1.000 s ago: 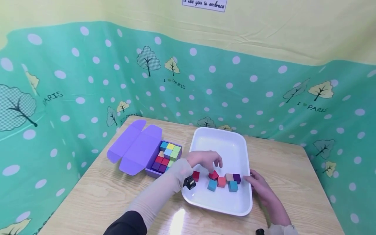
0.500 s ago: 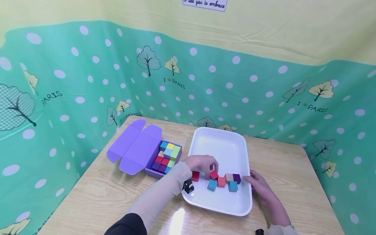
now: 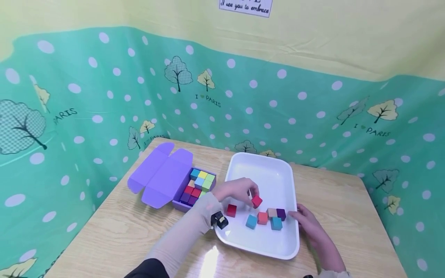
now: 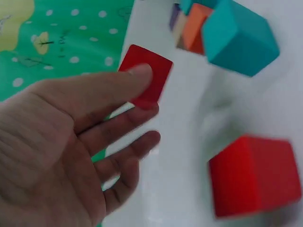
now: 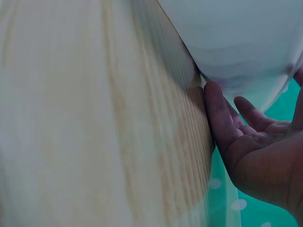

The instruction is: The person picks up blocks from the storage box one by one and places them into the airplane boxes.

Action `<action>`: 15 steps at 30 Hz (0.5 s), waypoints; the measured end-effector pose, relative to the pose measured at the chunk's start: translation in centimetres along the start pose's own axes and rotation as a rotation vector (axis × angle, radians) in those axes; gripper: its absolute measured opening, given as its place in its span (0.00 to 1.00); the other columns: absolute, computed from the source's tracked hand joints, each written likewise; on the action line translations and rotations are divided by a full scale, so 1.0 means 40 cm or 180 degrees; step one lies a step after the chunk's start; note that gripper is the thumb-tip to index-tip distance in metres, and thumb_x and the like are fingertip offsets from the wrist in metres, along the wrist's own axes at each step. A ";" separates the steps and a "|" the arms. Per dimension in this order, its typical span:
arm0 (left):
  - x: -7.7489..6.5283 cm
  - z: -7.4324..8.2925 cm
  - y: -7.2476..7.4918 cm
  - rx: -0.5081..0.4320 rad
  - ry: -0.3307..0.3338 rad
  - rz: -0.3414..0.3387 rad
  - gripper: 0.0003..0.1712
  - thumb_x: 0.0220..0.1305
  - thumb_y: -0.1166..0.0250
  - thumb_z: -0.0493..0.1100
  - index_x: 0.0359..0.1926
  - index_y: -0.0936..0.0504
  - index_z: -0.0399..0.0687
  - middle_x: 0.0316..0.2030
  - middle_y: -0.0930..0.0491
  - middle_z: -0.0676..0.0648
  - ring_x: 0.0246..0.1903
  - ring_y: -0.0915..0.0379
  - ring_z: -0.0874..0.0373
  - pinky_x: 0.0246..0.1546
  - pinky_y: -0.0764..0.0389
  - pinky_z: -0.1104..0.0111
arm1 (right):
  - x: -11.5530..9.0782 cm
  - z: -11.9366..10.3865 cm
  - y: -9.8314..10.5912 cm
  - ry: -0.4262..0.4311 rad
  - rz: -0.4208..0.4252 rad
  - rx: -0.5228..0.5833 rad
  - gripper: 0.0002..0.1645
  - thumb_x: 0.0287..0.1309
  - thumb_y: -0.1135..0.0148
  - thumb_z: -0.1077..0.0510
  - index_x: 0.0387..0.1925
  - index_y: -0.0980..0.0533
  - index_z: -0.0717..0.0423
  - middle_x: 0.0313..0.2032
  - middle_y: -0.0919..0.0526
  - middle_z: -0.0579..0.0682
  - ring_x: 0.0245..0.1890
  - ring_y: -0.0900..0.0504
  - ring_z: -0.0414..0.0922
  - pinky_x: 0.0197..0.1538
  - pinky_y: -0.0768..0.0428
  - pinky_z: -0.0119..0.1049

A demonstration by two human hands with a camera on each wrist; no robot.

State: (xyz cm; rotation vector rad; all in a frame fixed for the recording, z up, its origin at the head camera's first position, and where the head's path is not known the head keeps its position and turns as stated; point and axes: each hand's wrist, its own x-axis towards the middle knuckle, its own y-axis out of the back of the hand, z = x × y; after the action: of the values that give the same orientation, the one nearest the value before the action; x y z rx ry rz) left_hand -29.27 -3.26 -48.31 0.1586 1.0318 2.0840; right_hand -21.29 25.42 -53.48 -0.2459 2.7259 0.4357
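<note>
My left hand is over the white tray and pinches a red cube between thumb and fingertips. In the left wrist view the thumb lies across one face of that cube, and the other fingers curve loosely below. Beneath it in the tray are another red cube, a teal cube, an orange-red cube, a beige cube, a purple cube and a second teal cube. My right hand holds the tray's right side, thumb at the rim, fingers against the outer wall.
Left of the tray, an open purple box holds several coloured cubes, its lid folded out leftward. Both stand on a wooden table. A patterned green and yellow cloth hangs around the table's back and sides.
The left hand has taken hold of the red cube and lifted it slightly off the others. The right hand stays at the tray's side. The head view has shifted a little.
</note>
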 end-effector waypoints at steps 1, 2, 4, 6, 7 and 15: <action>-0.006 0.006 0.012 -0.0022 -0.0046 0.0040 0.13 0.51 0.24 0.40 0.38 0.17 0.56 0.33 0.21 0.61 0.36 0.26 0.65 0.39 0.25 0.73 | 0.000 0.000 0.002 0.0009 0.0002 0.0000 0.48 0.64 0.41 0.44 0.72 0.51 0.65 0.66 0.40 0.70 0.63 0.34 0.63 0.61 0.31 0.53; -0.013 0.013 0.025 -0.0062 -0.0087 0.0085 0.13 0.52 0.24 0.41 0.39 0.17 0.55 0.33 0.21 0.60 0.36 0.25 0.64 0.38 0.24 0.73 | 0.000 0.000 0.003 0.0012 0.0010 0.0007 0.48 0.64 0.41 0.45 0.72 0.51 0.65 0.66 0.39 0.70 0.63 0.33 0.63 0.60 0.30 0.52; -0.031 0.025 0.055 -0.0148 -0.0147 0.0163 0.13 0.54 0.25 0.41 0.40 0.18 0.54 0.34 0.20 0.60 0.37 0.25 0.63 0.38 0.23 0.72 | 0.001 0.001 0.007 0.0029 0.0021 0.0003 0.47 0.64 0.42 0.45 0.72 0.51 0.66 0.66 0.39 0.70 0.62 0.32 0.62 0.59 0.29 0.51; -0.053 0.031 0.086 -0.0201 -0.0190 0.0233 0.13 0.55 0.26 0.42 0.41 0.18 0.53 0.35 0.20 0.59 0.37 0.24 0.63 0.38 0.23 0.72 | 0.001 0.000 0.010 0.0050 0.0017 0.0008 0.47 0.64 0.42 0.46 0.72 0.51 0.67 0.65 0.39 0.71 0.61 0.32 0.62 0.58 0.28 0.51; -0.066 0.031 0.101 -0.0199 -0.0210 0.0274 0.13 0.55 0.26 0.42 0.41 0.18 0.52 0.35 0.20 0.59 0.38 0.24 0.62 0.39 0.23 0.72 | 0.001 -0.001 0.010 0.0052 0.0008 -0.0007 0.47 0.64 0.42 0.46 0.72 0.51 0.67 0.65 0.39 0.71 0.61 0.31 0.62 0.58 0.28 0.51; -0.214 -0.024 0.185 -0.0115 -0.0222 0.0742 0.13 0.53 0.26 0.43 0.40 0.19 0.51 0.33 0.20 0.58 0.36 0.23 0.60 0.40 0.22 0.69 | 0.001 -0.002 0.000 0.0022 -0.0010 0.0016 0.46 0.63 0.40 0.46 0.71 0.48 0.67 0.63 0.35 0.70 0.58 0.27 0.59 0.56 0.26 0.49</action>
State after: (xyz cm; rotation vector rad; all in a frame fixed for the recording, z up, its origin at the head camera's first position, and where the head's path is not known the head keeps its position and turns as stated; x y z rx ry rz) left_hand -28.25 -12.50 -41.78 0.3455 0.9713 2.2871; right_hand -21.34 25.40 -53.43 -0.2507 2.7328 0.4279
